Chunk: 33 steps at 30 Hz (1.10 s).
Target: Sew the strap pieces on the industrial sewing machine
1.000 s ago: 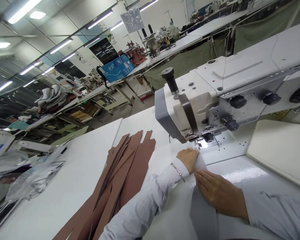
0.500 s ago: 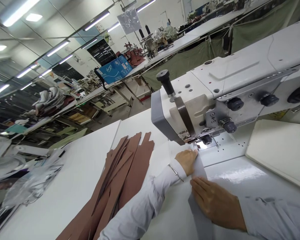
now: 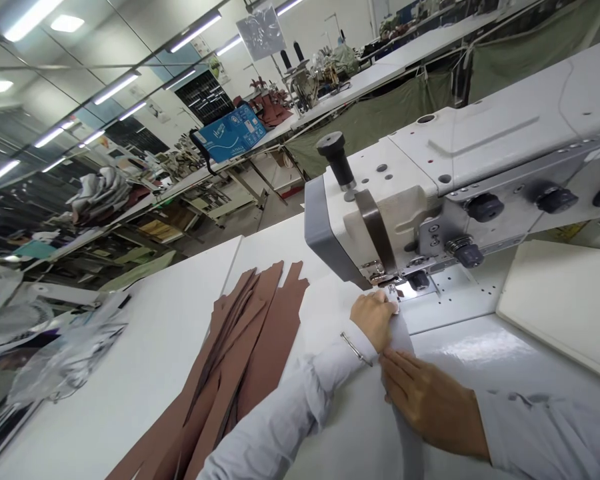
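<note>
by the needle plate (image 3: 455,293), left fingers (image 3: 383,308) pinch a pale strip (image 3: 404,433), right fingers (image 3: 405,373) flat on its edge

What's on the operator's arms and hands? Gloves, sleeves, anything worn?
No gloves: the left hand and right hand are bare. The left shirt sleeve and right shirt sleeve are long, pale blue-grey and creased. A thin metal bracelet sits at the left wrist. No cables or markings visible.
</note>
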Tool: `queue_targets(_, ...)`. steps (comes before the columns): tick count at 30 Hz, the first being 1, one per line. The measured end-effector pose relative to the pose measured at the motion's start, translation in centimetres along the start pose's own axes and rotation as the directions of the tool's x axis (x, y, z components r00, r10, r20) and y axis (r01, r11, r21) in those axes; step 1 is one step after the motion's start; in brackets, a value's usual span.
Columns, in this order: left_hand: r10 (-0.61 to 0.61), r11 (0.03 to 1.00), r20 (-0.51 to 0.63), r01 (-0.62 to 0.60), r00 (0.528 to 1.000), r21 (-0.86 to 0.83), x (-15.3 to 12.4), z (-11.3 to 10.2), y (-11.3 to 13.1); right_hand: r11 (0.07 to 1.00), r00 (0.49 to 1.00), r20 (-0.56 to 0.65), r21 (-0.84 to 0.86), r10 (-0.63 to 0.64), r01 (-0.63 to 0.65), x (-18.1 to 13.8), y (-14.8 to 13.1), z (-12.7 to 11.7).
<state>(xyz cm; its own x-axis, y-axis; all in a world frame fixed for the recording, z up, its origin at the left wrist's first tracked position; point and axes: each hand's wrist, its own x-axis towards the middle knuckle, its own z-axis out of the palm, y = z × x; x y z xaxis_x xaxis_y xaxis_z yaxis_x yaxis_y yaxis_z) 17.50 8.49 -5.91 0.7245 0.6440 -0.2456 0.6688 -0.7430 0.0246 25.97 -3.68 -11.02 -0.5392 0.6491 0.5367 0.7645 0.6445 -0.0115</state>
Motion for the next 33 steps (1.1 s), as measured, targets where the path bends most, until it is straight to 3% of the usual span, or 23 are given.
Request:
queue_targets(5,0.063,0.998,-0.142,-0.06,0.988,0.029,0.1,1.0,-0.6,1.0,1.0,0.004,-0.017,0.005,-0.005,0.2,0.0,0.5)
queue_targets(12,0.176,0.969,-0.14,-0.147,0.974,0.197,0.6,1.0,-0.7,0.999,1.0,0.006,-0.052,-0.002,0.003,0.8,0.9,1.1)
queue_targets(21,0.171,0.972,-0.081,-0.154,0.982,0.179,0.4,0.8,-0.1,0.999,0.996,0.085,-0.038,-0.027,0.03,1.1,1.0,0.9)
queue_targets(28,0.052,0.997,-0.128,-0.045,0.99,0.057,-0.2,1.2,-0.3,0.997,0.997,0.063,-0.058,-0.044,0.048,1.2,1.4,1.7)
queue_targets(33,0.003,1.0,-0.122,-0.001,0.993,0.015,0.4,1.5,-0.5,1.0,0.998,0.066,-0.011,-0.006,0.007,0.5,0.9,0.8)
